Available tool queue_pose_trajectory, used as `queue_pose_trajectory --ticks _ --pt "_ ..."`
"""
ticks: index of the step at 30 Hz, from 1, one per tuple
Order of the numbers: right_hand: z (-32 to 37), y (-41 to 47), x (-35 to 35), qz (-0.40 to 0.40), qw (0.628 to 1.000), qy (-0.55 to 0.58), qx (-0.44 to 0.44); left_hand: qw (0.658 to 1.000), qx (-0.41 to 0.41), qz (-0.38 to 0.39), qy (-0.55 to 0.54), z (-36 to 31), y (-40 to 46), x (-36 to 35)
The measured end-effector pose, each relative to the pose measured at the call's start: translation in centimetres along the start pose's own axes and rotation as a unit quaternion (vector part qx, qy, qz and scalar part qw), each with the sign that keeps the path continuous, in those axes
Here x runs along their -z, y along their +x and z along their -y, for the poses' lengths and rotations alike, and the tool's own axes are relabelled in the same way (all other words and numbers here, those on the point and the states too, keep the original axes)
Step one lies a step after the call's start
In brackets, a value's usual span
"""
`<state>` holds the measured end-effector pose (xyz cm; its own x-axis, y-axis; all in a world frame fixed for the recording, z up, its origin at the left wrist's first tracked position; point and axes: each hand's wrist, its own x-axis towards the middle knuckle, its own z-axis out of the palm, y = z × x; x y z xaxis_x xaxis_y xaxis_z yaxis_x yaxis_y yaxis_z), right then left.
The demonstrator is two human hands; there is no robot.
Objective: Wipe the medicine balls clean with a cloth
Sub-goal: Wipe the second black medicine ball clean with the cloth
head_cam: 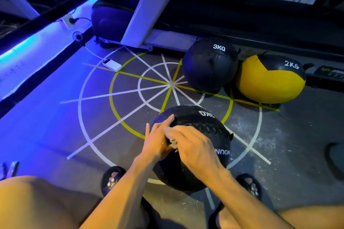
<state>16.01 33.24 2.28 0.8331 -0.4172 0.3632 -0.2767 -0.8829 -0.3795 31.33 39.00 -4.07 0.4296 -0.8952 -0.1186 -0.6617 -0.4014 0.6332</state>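
A black medicine ball [202, 124] marked 5KG sits on the floor between my feet. My left hand [158, 139] rests on its left side with straight fingers. My right hand [193, 147] lies over the ball's top and holds a small pale cloth [174, 144], of which only a frayed bit shows between the hands. Farther back stand a black 3KG ball [210, 65] and a yellow and black 2KG ball [270, 80], side by side.
The floor bears a painted pattern of white and yellow circles and spokes [171, 83]. A white power bank [112, 64] lies at the pattern's far left. A white machine frame [145, 15] stands behind. My knees fill the bottom corners.
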Motion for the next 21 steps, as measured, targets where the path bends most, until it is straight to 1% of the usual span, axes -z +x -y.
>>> queue_pose_trajectory --ticks 2,4,5,6,7,8,10,11,13,14,15,16,17,19,20,21 --pt "0.6 -0.1 -0.4 0.015 0.999 -0.008 0.051 0.999 0.002 0.020 0.039 -0.4 0.4 0.2" --pt "0.8 -0.8 -0.3 0.065 0.989 0.002 0.136 0.999 0.020 0.025 0.032 -0.9 0.8 0.2" --pt "0.4 -1.3 0.1 0.091 0.983 -0.001 0.160 0.999 0.020 0.016 0.026 -0.9 0.7 0.1" --pt "-0.3 -1.7 0.8 0.106 0.982 -0.018 0.157 1.000 0.011 0.003 0.027 -0.9 0.6 -0.1" --pt "-1.3 -2.1 1.5 0.107 0.985 -0.043 0.128 0.999 -0.003 -0.009 0.036 -0.9 0.4 -0.2" --pt "-2.3 -2.4 2.3 0.098 0.990 -0.064 0.080 0.999 -0.016 -0.017 0.046 -0.7 0.2 -0.4" --pt "-3.7 -2.3 3.2 0.067 0.996 -0.049 -0.018 0.998 -0.033 -0.027 0.045 -0.7 -0.1 -0.7" --pt "-3.7 -1.8 3.3 0.033 0.998 -0.020 -0.041 0.998 -0.039 -0.028 0.038 -0.9 -0.1 -0.7" --pt "-2.5 -0.6 2.3 -0.005 0.999 0.040 -0.030 0.999 -0.037 -0.016 0.029 -1.5 0.2 -1.0" --pt "-1.6 -0.3 1.6 0.007 0.997 0.071 -0.011 0.998 -0.035 -0.003 0.048 -1.8 0.3 -1.1" --pt "-0.9 -0.4 0.9 0.039 0.995 0.093 0.015 0.997 -0.030 0.011 0.075 -2.0 0.5 -1.2" --pt "-0.5 -0.9 0.3 0.075 0.992 0.095 0.040 0.997 -0.019 0.016 0.076 -1.9 0.6 -1.2" --pt "-1.0 -1.8 0.0 0.098 0.990 0.086 0.058 0.999 -0.011 0.010 0.052 -1.8 0.7 -1.2" --pt "-3.0 -3.8 0.4 0.123 0.991 0.037 0.034 0.999 -0.016 -0.011 0.026 -1.3 0.7 -1.1" --pt "-4.1 -4.5 1.0 0.130 0.991 0.023 -0.001 0.999 -0.020 -0.010 0.027 -0.9 0.7 -1.0" --pt "-4.9 -5.1 1.7 0.124 0.991 0.034 -0.042 0.999 -0.025 -0.009 0.022 -0.7 0.7 -0.9"
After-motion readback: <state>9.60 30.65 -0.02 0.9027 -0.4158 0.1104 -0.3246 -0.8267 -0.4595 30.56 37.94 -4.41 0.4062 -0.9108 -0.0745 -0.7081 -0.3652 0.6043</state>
